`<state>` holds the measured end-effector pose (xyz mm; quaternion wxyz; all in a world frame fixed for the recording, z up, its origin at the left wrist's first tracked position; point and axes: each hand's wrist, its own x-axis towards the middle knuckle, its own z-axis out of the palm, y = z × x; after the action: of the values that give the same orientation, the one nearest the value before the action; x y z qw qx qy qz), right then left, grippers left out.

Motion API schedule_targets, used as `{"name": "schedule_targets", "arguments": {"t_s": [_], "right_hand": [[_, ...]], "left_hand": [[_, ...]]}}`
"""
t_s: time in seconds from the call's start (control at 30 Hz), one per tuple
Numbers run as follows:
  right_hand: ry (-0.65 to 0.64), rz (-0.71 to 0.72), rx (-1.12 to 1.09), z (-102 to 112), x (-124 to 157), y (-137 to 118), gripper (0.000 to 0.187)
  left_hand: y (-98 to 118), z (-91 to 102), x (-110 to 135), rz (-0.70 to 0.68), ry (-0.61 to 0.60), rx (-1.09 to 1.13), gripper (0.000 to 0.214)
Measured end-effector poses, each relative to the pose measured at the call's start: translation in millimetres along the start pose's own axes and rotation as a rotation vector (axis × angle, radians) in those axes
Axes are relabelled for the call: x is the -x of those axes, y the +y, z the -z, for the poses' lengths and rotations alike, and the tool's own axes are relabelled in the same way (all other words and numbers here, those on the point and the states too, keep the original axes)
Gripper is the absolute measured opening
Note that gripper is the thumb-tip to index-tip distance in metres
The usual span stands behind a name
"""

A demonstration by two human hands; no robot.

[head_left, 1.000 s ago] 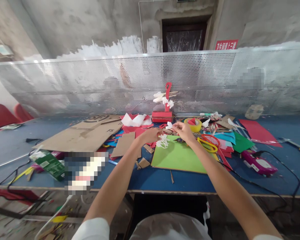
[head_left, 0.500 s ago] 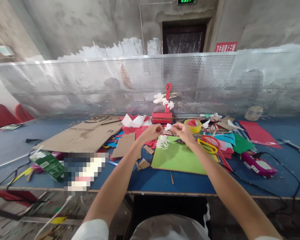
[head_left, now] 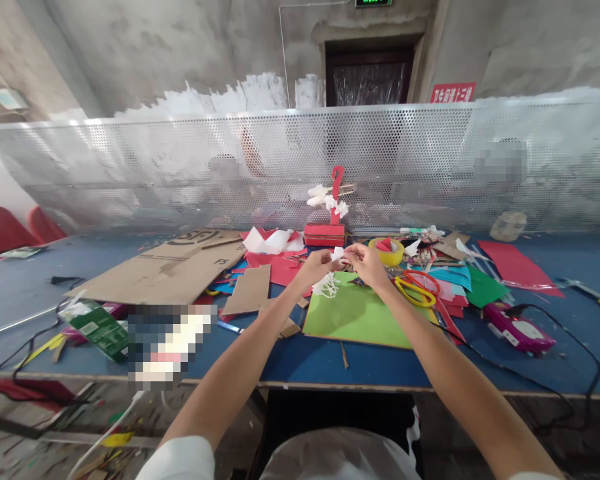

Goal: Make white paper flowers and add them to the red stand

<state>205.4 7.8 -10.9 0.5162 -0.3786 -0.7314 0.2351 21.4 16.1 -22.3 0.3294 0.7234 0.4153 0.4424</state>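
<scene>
Between the fingertips of both hands is a small crumpled white paper piece (head_left: pixel 337 253). My left hand (head_left: pixel 316 269) pinches it from the left, and my right hand (head_left: pixel 364 262) pinches its right side. Just below them, white shredded paper strips (head_left: pixel 327 285) rest at the top left of a lime-green board (head_left: pixel 365 320). Behind the hands stands a red stand with a hooked post (head_left: pixel 337 179), its box-like red base (head_left: pixel 324 235) on the table. White paper tufts (head_left: pixel 320 197) and thin sticks hang about the post.
Yellow-handled scissors (head_left: pixel 414 293) and a yellow tape roll (head_left: pixel 386 253) lie to the right. A large cardboard sheet (head_left: pixel 165 267) covers the left of the blue table. A purple device (head_left: pixel 520 330) trails a black cable. A perforated metal screen (head_left: pixel 280 153) borders the back.
My left hand has shifted slightly right and down, closing in on the white paper piece. My right hand stays nearly in place.
</scene>
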Motion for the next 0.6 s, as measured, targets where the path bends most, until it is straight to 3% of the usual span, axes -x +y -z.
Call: {"name": "schedule_targets", "arguments": {"t_s": [0.13,0.33,0.6], "right_hand": [[0.021,0.042,0.095,0,2,-4,0.019],[0.0,0.008,-0.014,-1,2,-5,0.019],[-0.003,-0.05,-0.11,0,1,-4,0.019]], "left_hand": [[9,-5.7,4,0.116,0.01,0.189,0.025],[25,-11.1,11,0.226,0.086,0.436,0.021],[29,-11.3,13,0.245,0.08,0.544,0.014]]}}
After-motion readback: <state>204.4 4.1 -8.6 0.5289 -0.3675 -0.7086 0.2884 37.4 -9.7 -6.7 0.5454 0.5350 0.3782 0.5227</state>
